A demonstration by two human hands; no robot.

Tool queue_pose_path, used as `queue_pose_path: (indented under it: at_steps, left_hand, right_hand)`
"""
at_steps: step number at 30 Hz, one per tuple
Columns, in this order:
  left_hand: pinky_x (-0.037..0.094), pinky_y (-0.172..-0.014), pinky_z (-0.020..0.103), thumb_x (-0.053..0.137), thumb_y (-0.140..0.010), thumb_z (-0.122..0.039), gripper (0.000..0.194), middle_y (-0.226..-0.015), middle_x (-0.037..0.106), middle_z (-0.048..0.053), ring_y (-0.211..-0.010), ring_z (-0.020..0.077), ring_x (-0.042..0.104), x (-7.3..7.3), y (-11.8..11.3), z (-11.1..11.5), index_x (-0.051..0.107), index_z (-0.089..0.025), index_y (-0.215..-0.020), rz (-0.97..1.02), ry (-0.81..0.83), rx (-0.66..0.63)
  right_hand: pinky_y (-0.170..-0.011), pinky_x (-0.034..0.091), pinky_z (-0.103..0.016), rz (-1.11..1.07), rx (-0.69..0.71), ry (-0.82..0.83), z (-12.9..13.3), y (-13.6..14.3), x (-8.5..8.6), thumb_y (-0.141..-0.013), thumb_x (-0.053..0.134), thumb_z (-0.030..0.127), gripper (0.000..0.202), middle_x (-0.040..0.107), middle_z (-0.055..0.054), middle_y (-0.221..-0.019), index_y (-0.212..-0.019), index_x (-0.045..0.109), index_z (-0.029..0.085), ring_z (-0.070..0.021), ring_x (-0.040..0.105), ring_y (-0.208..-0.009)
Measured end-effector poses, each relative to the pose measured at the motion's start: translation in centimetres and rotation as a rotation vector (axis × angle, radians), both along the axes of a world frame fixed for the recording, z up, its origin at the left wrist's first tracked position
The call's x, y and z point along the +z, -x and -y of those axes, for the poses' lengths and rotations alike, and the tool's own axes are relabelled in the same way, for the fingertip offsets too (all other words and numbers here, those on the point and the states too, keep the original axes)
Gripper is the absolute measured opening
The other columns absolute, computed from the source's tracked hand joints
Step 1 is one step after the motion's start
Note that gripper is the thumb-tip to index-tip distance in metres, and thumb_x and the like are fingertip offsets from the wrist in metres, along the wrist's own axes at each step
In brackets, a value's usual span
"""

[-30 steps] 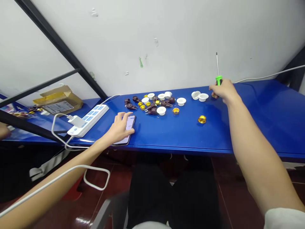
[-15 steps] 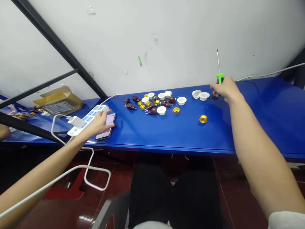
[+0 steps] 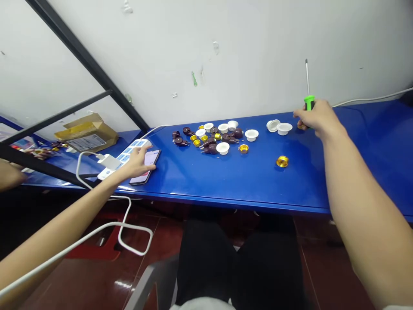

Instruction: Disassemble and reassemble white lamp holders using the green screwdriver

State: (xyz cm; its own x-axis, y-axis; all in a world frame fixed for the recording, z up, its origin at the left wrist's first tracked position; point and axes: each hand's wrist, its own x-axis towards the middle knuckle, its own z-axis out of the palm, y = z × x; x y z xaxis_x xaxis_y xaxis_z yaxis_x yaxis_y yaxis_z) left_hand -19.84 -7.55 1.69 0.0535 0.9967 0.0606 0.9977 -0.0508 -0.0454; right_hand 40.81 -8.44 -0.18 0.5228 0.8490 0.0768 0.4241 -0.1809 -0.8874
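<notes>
My left hand (image 3: 138, 163) lies over a phone (image 3: 150, 162) with its screen lit, thumb and fingers apart at the phone's edges. At the back right, my right hand (image 3: 318, 115) is closed around a green and black screwdriver (image 3: 309, 101), its shaft pointing up. Two white rings (image 3: 284, 128) sit left of that hand. A gold threaded ring (image 3: 282, 161) is nearer the front edge. In the middle, several dark brown plug parts (image 3: 211, 149), white rings (image 3: 222, 148) and gold rings (image 3: 243, 148) lie in a loose group.
A white power strip (image 3: 135, 144) with a plugged-in charger (image 3: 109, 161) lies beside the phone. A white cable (image 3: 124, 224) loops over my left arm. Black frame bars (image 3: 87, 60) and an opened carton (image 3: 93, 135) stand left. Another person's hand (image 3: 11, 174) shows at far left.
The view has shifted slightly, so most things appear a little farther right. Both my hands keep the same hold and place. The other person's hand at far left shows more.
</notes>
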Motion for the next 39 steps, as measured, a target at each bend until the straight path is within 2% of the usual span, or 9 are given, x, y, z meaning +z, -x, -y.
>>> queue_pose_path:
  at_steps: [4, 8, 11, 14, 17, 26, 32, 36, 39]
  left_hand:
    - [0.041, -0.127, 0.052, 0.078, -0.067, -0.046, 0.106, -0.161, 0.046, 0.018, -0.154, 0.0418, 0.043, 0.8, -0.1, -0.9, 0.040, -0.021, -0.162, 0.008, 0.103, -0.029]
    - [0.048, -0.122, 0.045, 0.078, -0.069, -0.050, 0.113, -0.161, 0.044, 0.020, -0.148, 0.0396, 0.052, 1.5, -2.8, -3.1, 0.033, -0.016, -0.167, 0.047, 0.088, -0.105]
    - [0.048, -0.121, 0.047, 0.072, -0.078, -0.046, 0.094, -0.158, 0.048, 0.016, -0.145, 0.0370, 0.054, 1.6, -6.2, -5.2, 0.041, -0.024, -0.164, 0.027, 0.068, -0.232]
    - [0.046, -0.119, 0.054, 0.070, -0.082, -0.035, 0.070, -0.152, 0.055, 0.016, -0.144, 0.0405, 0.052, 1.6, -9.1, -6.7, 0.059, -0.026, -0.151, -0.116, 0.067, -0.218]
    - [0.046, -0.115, 0.057, 0.067, -0.086, -0.034, 0.057, -0.149, 0.059, 0.018, -0.142, 0.0433, 0.052, 1.8, -10.5, -7.5, 0.068, -0.024, -0.143, -0.220, 0.110, -0.192]
    - [0.040, -0.121, 0.054, 0.066, -0.088, -0.047, 0.055, -0.141, 0.065, 0.015, -0.141, 0.0393, 0.054, 3.3, -10.7, -8.4, 0.071, -0.026, -0.138, -0.224, 0.120, -0.304]
    - [0.040, -0.121, 0.055, 0.070, -0.083, -0.053, 0.065, -0.141, 0.066, 0.014, -0.141, 0.0394, 0.055, 3.7, -9.6, -8.8, 0.068, -0.027, -0.143, -0.189, 0.133, -0.298]
    - [0.043, -0.121, 0.045, 0.072, -0.078, -0.061, 0.080, -0.143, 0.066, 0.012, -0.140, 0.0366, 0.057, 3.5, -9.0, -9.5, 0.063, -0.025, -0.149, -0.027, 0.125, -0.319]
    - [0.047, -0.118, 0.038, 0.064, -0.086, -0.057, 0.080, -0.149, 0.063, 0.013, -0.139, 0.0322, 0.059, 2.5, -10.4, -10.5, 0.054, -0.020, -0.156, 0.143, 0.100, -0.269]
  right_hand:
    - [-0.061, 0.042, -0.035, -0.002, -0.002, 0.032, 0.2, 0.4, 0.5, -0.085, 0.065, 0.004, 0.017, 0.055, -0.001, -0.059, -0.078, 0.057, 0.017, -0.0139, 0.052, -0.051]
    - [-0.058, 0.041, -0.032, 0.019, 0.024, 0.021, 0.3, 1.0, 0.9, -0.086, 0.066, 0.007, 0.018, 0.057, -0.001, -0.059, -0.078, 0.056, 0.019, -0.0135, 0.051, -0.051]
    - [-0.055, 0.040, -0.030, 0.041, 0.056, 0.004, 0.2, 1.5, 0.9, -0.085, 0.069, 0.009, 0.019, 0.057, 0.000, -0.059, -0.080, 0.055, 0.022, -0.0128, 0.049, -0.048]
    - [-0.053, 0.039, -0.029, 0.059, 0.084, -0.003, 0.2, 1.8, 0.8, -0.082, 0.069, 0.008, 0.022, 0.056, 0.001, -0.058, -0.078, 0.052, 0.023, -0.0129, 0.049, -0.046]
    - [-0.051, 0.039, -0.029, 0.057, 0.108, -0.008, 0.1, 1.9, 0.9, -0.078, 0.070, 0.008, 0.024, 0.056, 0.002, -0.059, -0.079, 0.051, 0.023, -0.0135, 0.050, -0.046]
    - [-0.050, 0.038, -0.029, 0.062, 0.128, -0.017, 0.0, 2.1, 1.2, -0.076, 0.067, 0.005, 0.027, 0.055, 0.002, -0.060, -0.075, 0.048, 0.024, -0.0124, 0.049, -0.046]
    - [-0.049, 0.038, -0.031, 0.027, 0.169, -0.120, -0.9, 1.4, 0.1, -0.070, 0.069, 0.008, 0.026, 0.057, 0.000, -0.057, -0.071, 0.049, 0.025, -0.0142, 0.049, -0.044]
    - [-0.048, 0.037, -0.029, 0.011, 0.178, -0.165, -1.6, 0.7, -0.8, -0.067, 0.072, 0.011, 0.025, 0.055, 0.000, -0.057, -0.071, 0.051, 0.025, -0.0138, 0.048, -0.047]
    - [-0.051, 0.038, -0.028, 0.027, 0.183, -0.198, -1.9, 0.5, -1.0, -0.069, 0.074, 0.014, 0.024, 0.057, 0.000, -0.063, -0.074, 0.053, 0.024, -0.0148, 0.051, -0.056]
